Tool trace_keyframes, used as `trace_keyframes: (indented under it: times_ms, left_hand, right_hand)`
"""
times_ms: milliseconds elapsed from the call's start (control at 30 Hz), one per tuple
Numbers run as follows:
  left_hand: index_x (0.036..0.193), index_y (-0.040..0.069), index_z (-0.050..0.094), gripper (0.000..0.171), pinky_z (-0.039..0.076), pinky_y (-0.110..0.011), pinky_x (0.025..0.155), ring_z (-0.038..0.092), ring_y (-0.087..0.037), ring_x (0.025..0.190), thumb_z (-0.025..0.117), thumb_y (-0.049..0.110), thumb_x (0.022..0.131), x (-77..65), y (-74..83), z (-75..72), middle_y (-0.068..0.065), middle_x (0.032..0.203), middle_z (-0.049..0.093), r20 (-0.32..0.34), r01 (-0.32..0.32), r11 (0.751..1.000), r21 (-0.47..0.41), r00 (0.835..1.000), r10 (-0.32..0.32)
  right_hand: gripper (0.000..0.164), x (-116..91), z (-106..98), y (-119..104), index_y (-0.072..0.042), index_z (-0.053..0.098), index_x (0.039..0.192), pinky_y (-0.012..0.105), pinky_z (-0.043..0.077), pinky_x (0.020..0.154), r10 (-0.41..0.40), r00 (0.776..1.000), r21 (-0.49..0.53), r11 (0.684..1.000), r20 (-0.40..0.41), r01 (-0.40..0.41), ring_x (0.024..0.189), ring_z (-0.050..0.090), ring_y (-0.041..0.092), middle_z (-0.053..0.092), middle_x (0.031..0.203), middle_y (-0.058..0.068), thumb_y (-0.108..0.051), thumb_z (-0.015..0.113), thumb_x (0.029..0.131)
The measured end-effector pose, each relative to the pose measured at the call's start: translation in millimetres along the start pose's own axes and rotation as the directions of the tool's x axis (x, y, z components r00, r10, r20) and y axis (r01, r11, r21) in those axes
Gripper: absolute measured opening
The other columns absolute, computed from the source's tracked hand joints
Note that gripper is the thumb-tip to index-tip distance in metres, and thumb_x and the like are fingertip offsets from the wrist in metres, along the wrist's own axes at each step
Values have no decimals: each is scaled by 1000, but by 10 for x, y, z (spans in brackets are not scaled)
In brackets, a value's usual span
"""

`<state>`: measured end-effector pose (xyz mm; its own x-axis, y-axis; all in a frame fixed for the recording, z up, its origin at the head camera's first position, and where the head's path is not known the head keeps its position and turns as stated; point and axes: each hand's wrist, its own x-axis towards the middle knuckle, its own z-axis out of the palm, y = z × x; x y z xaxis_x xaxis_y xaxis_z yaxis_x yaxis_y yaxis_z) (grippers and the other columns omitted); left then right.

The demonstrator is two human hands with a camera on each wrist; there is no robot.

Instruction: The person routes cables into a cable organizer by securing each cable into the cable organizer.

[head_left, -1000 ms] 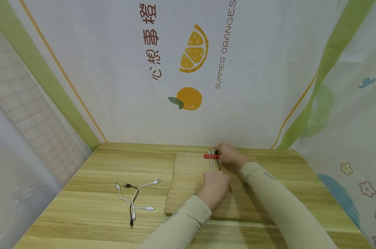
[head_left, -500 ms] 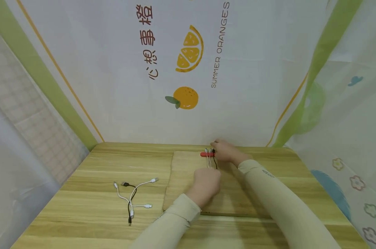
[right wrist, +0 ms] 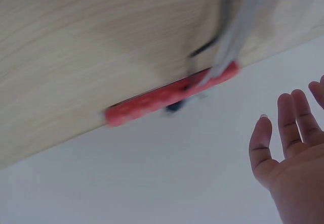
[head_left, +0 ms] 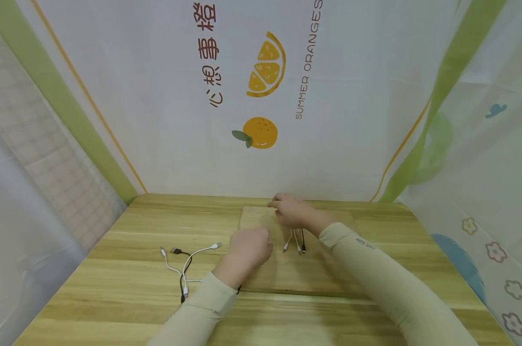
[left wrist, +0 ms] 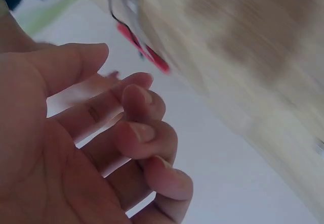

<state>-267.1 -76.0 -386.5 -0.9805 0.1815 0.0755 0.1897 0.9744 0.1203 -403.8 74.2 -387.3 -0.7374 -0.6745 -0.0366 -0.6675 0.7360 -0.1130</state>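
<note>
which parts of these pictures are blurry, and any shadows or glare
Head view: mostly crisp, with soft shadows on the flat pale wooden board and a faint sheen low on the yellowish wood-grain table; left wrist view: the person's left hand fairly clear, the red rounded bar soft beyond it; right wrist view: thin white cables and a thin black cable smeared.

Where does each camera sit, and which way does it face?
Head: on the person's head, facing forward and down over the table, wooden board and printed sheet; the left hand, right hand and sleeves show.
Left wrist: on that wrist, looking past the left hand toward the board.
Right wrist: on that wrist, looking at the red strip by the board's edge; the right hand shows at the picture's right.
Shared: both wrist views show the red strip with cables across it.
</note>
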Motion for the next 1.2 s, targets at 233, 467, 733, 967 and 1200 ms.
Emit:
trace_keyframes:
  times_ms: [233, 467, 733, 967, 1200]
  left_hand:
    - [108, 10, 74, 22, 58, -48, 67, 71, -23, 78, 69, 30, 103, -204, -576, -132, -8, 94, 76, 71, 128, 992, -15, 989, -127]
    - [98, 9, 70, 18, 50, -39, 61, 59, -19, 71, 68, 25, 104, -493, -1045, -235, -4, 84, 69, 112, 194, 977, -89, 977, -184]
    - [72, 11, 57, 30, 39, -34, 57, 49, -20, 62, 67, 20, 99, -856, -1414, -211, -2, 67, 52, 202, 303, 943, -135, 940, -274]
    - [92, 5, 66, 23, 46, -39, 63, 55, -24, 71, 70, 26, 98, -961, -1533, -172, -7, 81, 61, 273, 360, 926, -115, 908, -319]
    - [86, 9, 64, 24, 44, -37, 61, 56, -22, 67, 69, 28, 101, -973, -1495, -66, -6, 74, 59, 304, 375, 920, -111, 895, -328]
  right_hand:
    - [42, 25, 41, -396, -13, 56, 153, 60, 49, 110, -84, 996, -11, 996, 14, 84, 140, 55, 31, 56, 152, 9, -19, 52, 112]
    - [40, 57, 95, -709, -17, 62, 148, 57, 48, 115, -124, 992, -59, 990, 18, 125, 140, 58, 26, 62, 148, 5, -28, 59, 110]
    - [22, 214, 147, -1230, -25, 73, 121, 38, 56, 95, -206, 978, -216, 955, 0, 202, 106, 68, 12, 69, 118, -6, -36, 60, 108]
    - [26, 385, 229, -1570, -23, 72, 130, 39, 56, 95, -171, 985, -209, 962, 38, 175, 111, 70, 12, 70, 124, -5, -30, 65, 106]
    - [15, 480, 405, -1641, -22, 73, 114, 37, 58, 85, -144, 987, -223, 962, 74, 157, 100, 70, 12, 73, 112, -5, -21, 64, 104]
